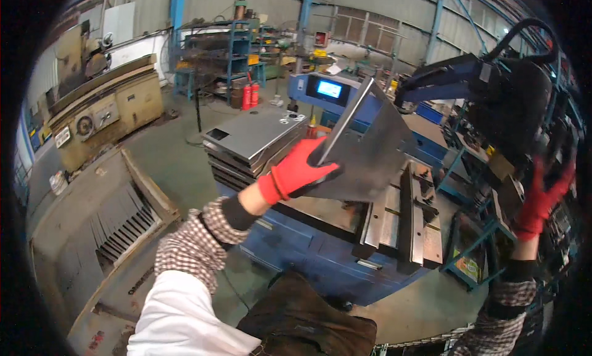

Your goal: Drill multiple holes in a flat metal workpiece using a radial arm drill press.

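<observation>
Well, two hands (296, 172) (545, 202), left gripping one panel (369, 157), right apparently spread

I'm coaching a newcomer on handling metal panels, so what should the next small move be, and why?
Probably bring the right hand to the free side of the grey metal panel to steady it. Only the left hand grips it, near one edge, and the panel is tilted over the blue machine, while the right hand is open, off to the side.
</observation>
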Demonstrator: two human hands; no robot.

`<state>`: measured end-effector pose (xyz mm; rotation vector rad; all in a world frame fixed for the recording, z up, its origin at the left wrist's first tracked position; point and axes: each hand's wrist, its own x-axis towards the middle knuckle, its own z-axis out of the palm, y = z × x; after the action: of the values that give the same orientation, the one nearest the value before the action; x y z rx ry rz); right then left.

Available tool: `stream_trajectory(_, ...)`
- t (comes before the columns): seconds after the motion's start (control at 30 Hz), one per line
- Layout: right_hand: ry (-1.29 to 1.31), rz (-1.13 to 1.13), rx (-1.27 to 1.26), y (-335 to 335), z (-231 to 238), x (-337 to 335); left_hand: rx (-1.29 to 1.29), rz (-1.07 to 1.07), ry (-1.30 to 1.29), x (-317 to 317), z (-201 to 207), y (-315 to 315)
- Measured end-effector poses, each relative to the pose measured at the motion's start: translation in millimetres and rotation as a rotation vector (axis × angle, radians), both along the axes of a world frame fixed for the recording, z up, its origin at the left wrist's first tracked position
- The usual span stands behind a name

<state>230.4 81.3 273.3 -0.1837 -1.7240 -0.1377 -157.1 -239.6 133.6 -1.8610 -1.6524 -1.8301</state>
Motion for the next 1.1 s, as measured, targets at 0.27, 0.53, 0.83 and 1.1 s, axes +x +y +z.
stream_trajectory(0.27,-0.585,0.184,0.02,-90,-72,-136,-0.195,-0.055,0.587,24,10,-54)
stream_trajectory(0.53,-0.861,0.141,0.102,-102,-138,-153,-0.224,-0.168,0.878,10,-39,-81)
stream_trajectory(0.83,-0.826,-0.015,0.416,-148,-121,-171,0.172,-0.348,-0.908,-6,-164,-99)
stream_trajectory(1.1,-0.764,-0.077,0.445,-144,-120,-168,0.219,-0.864,-1.158,60,-127,-67)
